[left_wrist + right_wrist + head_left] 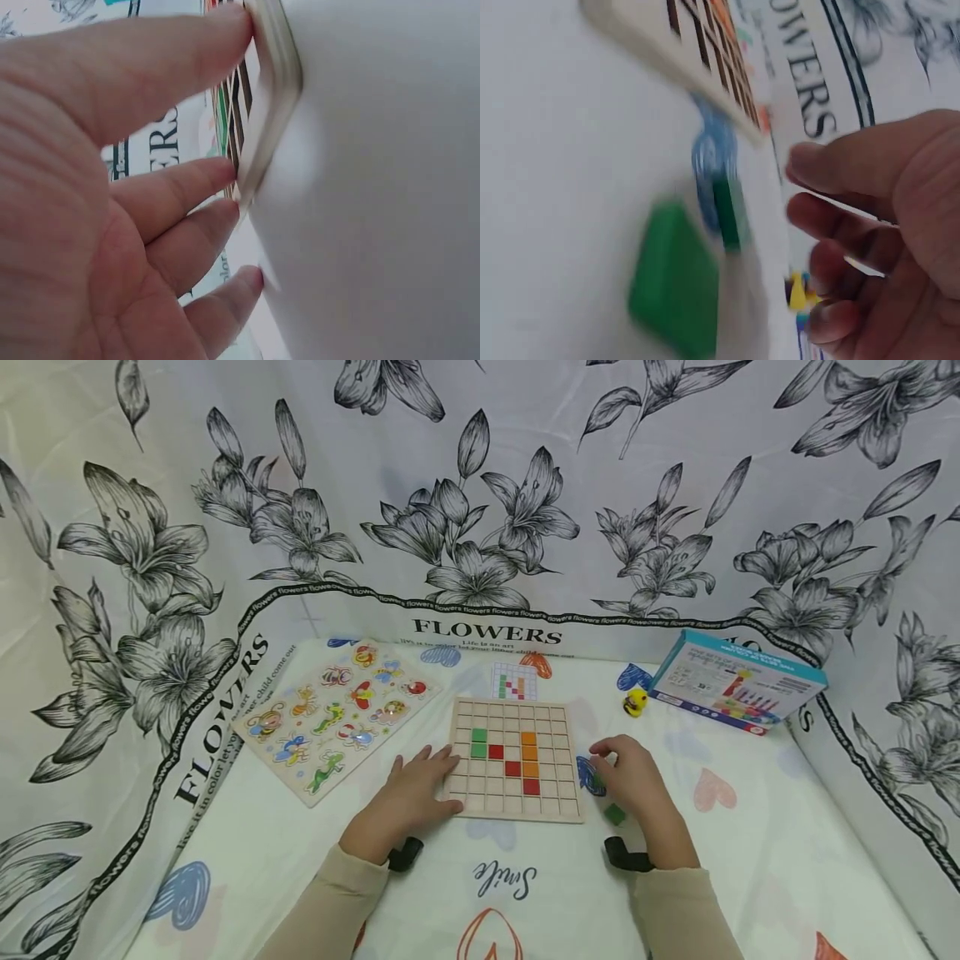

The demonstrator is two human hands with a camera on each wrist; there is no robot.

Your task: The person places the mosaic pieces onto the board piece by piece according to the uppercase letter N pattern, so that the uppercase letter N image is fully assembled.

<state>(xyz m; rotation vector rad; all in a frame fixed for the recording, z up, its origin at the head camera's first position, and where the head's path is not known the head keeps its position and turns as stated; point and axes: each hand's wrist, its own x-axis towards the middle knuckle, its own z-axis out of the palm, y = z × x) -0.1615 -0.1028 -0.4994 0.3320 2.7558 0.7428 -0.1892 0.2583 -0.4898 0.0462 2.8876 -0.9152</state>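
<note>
A wooden grid board [555, 806] lies flat with green, red and orange square tiles in some of its cells. My left hand [408, 793] rests at the board's left edge, fingers spread; in the left wrist view the thumb and fingertips [225, 171] touch its rim. To the right of the board hovers my right hand [633, 781], fingers loosely bent and nothing between thumb and forefinger. Below it on the cloth lie a green block [615, 814] and a second green block [731, 214], both apart from the fingers in the right wrist view.
A small pattern card [514, 682] lies behind the board. At the left is a wooden insect puzzle [307, 735]. A yellow toy figure [634, 702] sits near a blue-edged box [738, 681] at the back right. Flower-printed cloth rises behind the table.
</note>
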